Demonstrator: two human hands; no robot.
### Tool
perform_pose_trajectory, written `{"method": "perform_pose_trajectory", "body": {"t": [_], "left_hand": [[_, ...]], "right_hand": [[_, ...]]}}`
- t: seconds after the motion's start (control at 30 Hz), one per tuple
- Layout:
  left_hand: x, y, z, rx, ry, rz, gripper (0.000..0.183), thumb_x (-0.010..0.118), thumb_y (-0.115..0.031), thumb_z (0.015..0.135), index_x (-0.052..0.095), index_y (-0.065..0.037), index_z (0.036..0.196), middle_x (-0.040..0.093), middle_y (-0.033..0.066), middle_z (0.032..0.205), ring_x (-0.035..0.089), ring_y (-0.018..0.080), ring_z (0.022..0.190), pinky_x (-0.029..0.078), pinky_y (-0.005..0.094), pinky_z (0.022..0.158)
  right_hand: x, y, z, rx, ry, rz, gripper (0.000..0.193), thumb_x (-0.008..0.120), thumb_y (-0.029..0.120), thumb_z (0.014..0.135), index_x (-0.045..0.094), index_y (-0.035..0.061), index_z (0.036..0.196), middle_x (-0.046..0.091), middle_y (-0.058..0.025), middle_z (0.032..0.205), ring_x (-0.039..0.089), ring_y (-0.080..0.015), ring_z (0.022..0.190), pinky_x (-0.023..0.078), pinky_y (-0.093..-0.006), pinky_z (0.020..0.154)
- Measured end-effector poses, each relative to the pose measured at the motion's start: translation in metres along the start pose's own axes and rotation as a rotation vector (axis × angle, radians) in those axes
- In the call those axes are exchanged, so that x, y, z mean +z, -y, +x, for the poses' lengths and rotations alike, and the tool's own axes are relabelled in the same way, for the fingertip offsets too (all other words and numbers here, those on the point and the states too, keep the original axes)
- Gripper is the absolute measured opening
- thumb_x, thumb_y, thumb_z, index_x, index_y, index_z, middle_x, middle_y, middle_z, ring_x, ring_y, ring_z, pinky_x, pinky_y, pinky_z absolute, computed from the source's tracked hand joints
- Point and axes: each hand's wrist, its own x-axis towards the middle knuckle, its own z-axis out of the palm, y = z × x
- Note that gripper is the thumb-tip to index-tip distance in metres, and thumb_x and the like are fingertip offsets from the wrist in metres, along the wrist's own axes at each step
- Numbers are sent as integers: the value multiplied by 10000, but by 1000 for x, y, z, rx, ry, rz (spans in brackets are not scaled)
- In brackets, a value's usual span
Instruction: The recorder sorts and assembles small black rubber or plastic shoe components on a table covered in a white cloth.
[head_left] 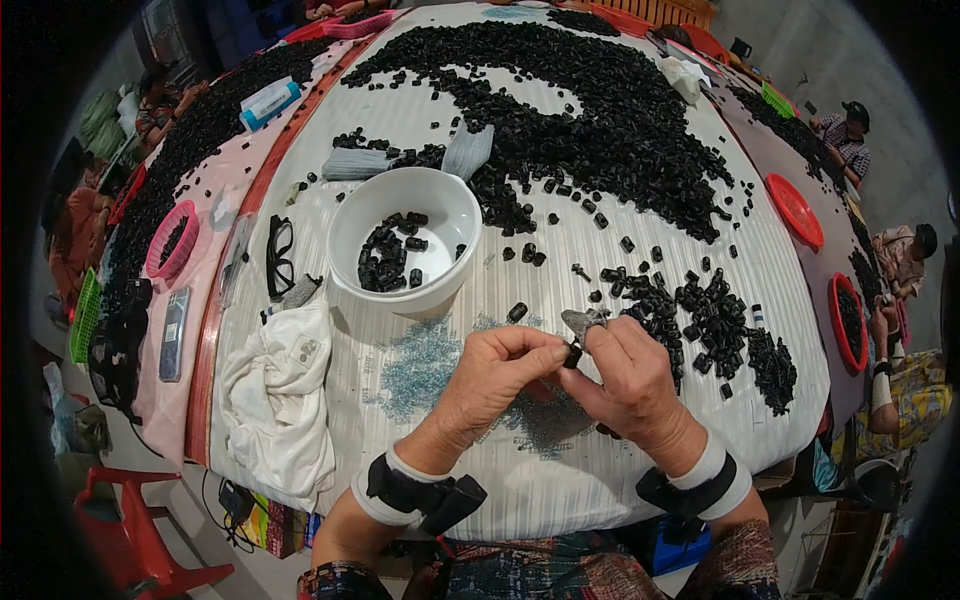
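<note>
My left hand (490,375) is closed, thumb and fingertips pinching a small black cylindrical plastic part (572,355). My right hand (635,380) meets it there, its fingers closed at the same part. A grey piece (580,321), perhaps cloth, shows at the right fingertips; its kind is unclear. Below the hands lie piles of tiny shiny coils (420,370) that look like springs. One loose black part (517,312) rests just beyond my left hand. Heaps of small black parts (712,325) spread to the right. A white bowl (345,235) holds several black cylinders (385,255).
Black-framed glasses (281,258) and a white cloth (275,390) lie at the left. A large heap of black parts (600,120) covers the far table. Baskets, including a pink one (172,240) and a red one (849,322), stand on side tables where other people sit. A red chair (140,530) is lower left.
</note>
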Motion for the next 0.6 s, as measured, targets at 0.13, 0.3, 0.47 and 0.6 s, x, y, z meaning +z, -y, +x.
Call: {"method": "perform_pose_trajectory", "body": {"t": [0.13, 0.3, 0.47, 0.6], "left_hand": [[-1, 0, 0, 7, 12, 8, 218, 670, -173, 860, 672, 28, 946, 666, 74, 797, 617, 109, 683, 518, 222, 607], [-1, 2, 0, 7, 12, 6, 206, 673, -158, 857, 674, 29, 941, 668, 76, 799, 615, 109, 683, 517, 221, 611], [0, -1, 0, -10, 22, 44, 169, 672, -119, 848, 669, 31, 927, 664, 76, 796, 636, 124, 685, 533, 226, 631], [-1, 0, 1, -39, 8, 48, 146, 669, -92, 842, 672, 28, 924, 665, 72, 804, 630, 112, 690, 529, 218, 639]], "right_hand": [[1, -2, -2, -19, -1, 16, 289, 747, 59, 597, 530, 10, 782, 473, -86, 667, 530, -240, 612, 469, -331, 530], [3, -2, -7, -4, 15, 17, 277, 742, 58, 599, 529, 16, 770, 470, -85, 668, 523, -237, 606, 464, -332, 530], [4, -4, -5, -32, 22, 4, 267, 730, 69, 596, 523, 21, 756, 467, -81, 670, 519, -235, 611, 458, -329, 530], [5, -6, -6, -73, 32, -7, 242, 719, 69, 597, 514, 36, 724, 454, -73, 661, 513, -233, 609, 448, -326, 522]]}}
